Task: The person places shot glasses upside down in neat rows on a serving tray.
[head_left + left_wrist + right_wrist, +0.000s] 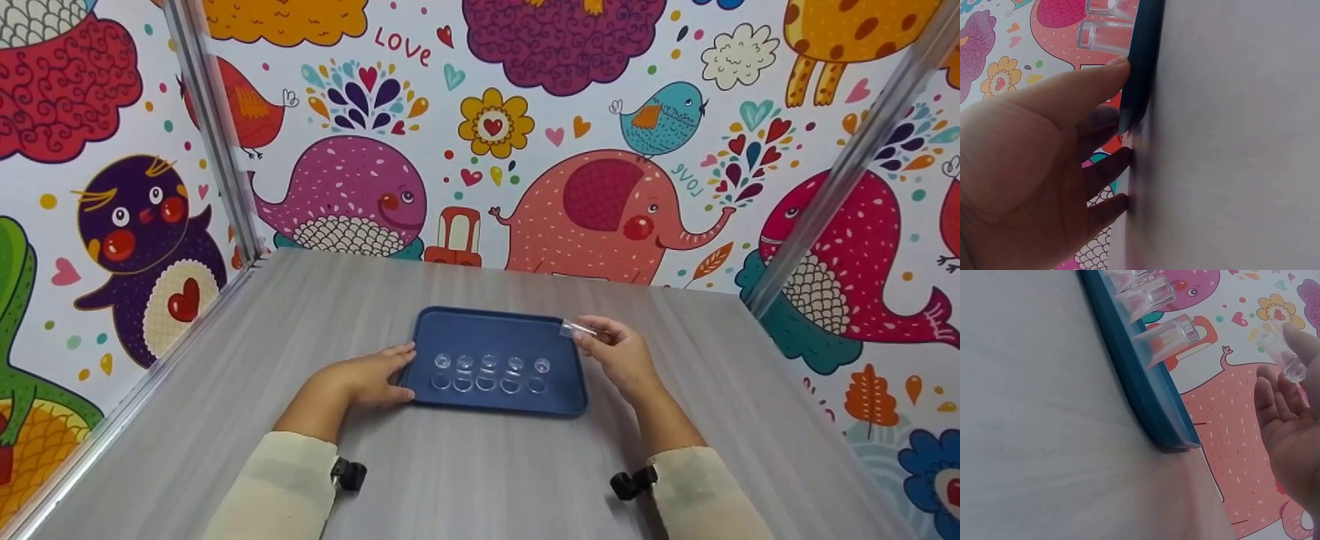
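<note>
A blue tray (499, 330) lies on the table, with a row of several clear shot glasses (489, 371) along its near half. These glasses stand upside down, thick bases up, as the right wrist view shows with one glass (1171, 338). My left hand (367, 376) rests against the tray's left edge, thumb and fingers spread; in the left wrist view its thumb touches the rim (1143, 62). Over the tray's far right corner, my right hand (619, 354) pinches another clear shot glass (576, 328) between thumb and fingers. That glass is tilted and clear of the tray.
The grey wood-grain table (480, 472) extends around the tray on all sides. Behind it stands a wall (450, 172) printed with cartoon animals, with metal posts (217, 135) at the corners. A black wrist camera (349, 474) is strapped at each sleeve.
</note>
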The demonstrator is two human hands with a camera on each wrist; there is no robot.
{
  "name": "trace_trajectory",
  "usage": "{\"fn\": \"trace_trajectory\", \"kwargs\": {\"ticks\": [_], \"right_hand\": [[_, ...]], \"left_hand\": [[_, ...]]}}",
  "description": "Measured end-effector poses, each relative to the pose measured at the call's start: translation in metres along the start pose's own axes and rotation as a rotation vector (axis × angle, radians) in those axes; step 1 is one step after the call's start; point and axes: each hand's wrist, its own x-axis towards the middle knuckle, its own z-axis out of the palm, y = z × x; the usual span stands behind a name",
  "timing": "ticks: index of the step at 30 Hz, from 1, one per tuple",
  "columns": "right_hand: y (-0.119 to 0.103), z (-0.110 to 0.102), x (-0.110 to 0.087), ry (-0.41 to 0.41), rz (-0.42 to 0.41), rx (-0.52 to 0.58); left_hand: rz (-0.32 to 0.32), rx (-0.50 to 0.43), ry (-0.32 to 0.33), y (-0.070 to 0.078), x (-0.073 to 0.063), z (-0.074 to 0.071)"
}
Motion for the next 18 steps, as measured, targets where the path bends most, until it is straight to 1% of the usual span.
{"fn": "trace_trajectory", "kwargs": {"ticks": [4, 7, 10, 13, 18], "right_hand": [[0.0009, -0.0009, -0.0012, -0.008, 0.012, 0.015], [0.0007, -0.0009, -0.0013, -0.021, 0.006, 0.039], [0.0018, -0.0008, -0.0001, -0.046, 0.002, 0.033], [0.0032, -0.0007, 0.0003, -0.089, 0.026, 0.009], [0.0066, -0.0004, -0.0007, -0.192, 0.096, -0.066]], "left_hand": [[0.001, -0.013, 0.003, 0.0010, -0.0012, -0.0001], [0.002, -0.021, 0.002, 0.0018, -0.0022, -0.0006], [0.005, -0.021, 0.003, 0.0020, -0.0028, -0.0010], [0.005, -0.017, 0.004, 0.0026, -0.0034, -0.0013], [0.002, -0.013, 0.006, 0.0026, -0.0031, -0.0012]]}}
